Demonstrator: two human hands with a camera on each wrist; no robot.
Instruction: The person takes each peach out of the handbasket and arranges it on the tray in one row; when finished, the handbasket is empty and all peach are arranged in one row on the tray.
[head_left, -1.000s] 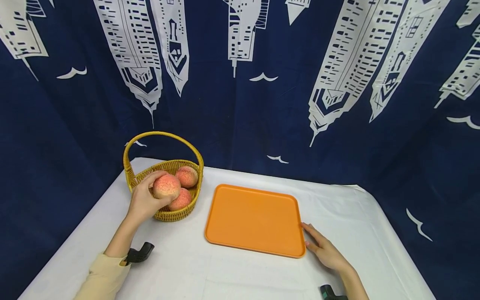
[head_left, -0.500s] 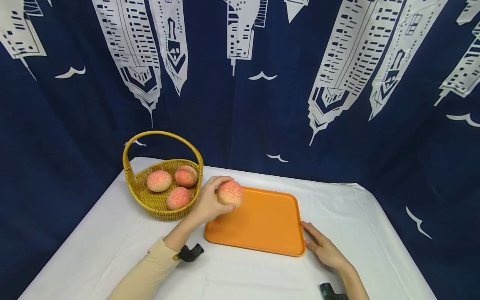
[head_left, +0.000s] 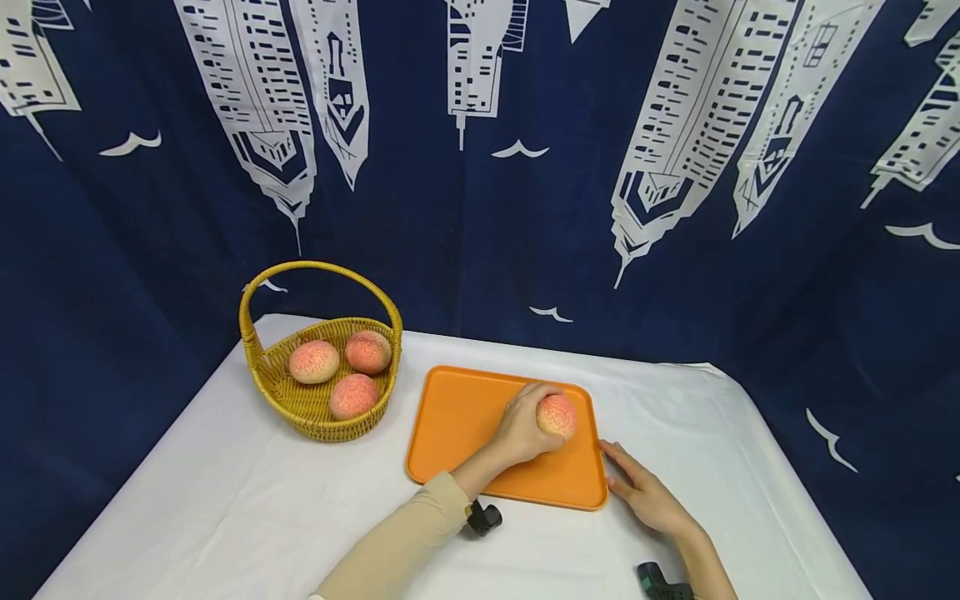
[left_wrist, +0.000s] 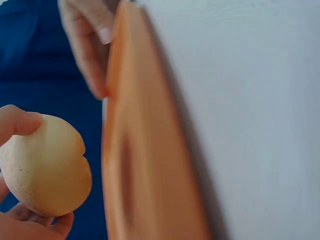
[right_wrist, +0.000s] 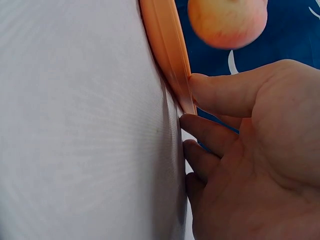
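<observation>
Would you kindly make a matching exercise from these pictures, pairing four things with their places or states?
Things:
1. Left hand
2. Right hand
3. Wicker basket
4. Orange tray

Places or states:
A. At the tray's right edge
B. Grips one peach
C. Lies below the gripped peach
D. Contains three peaches

Pairs: 1-B, 2-A, 3-D, 4-C

Ahead of you, a navy fabric backdrop spans the far side and continues along the left and right, printed with white upside-down buildings and small white bird shapes. You look down on a desk under a lightly creased white cloth, evenly lit, with soft shadows.
</observation>
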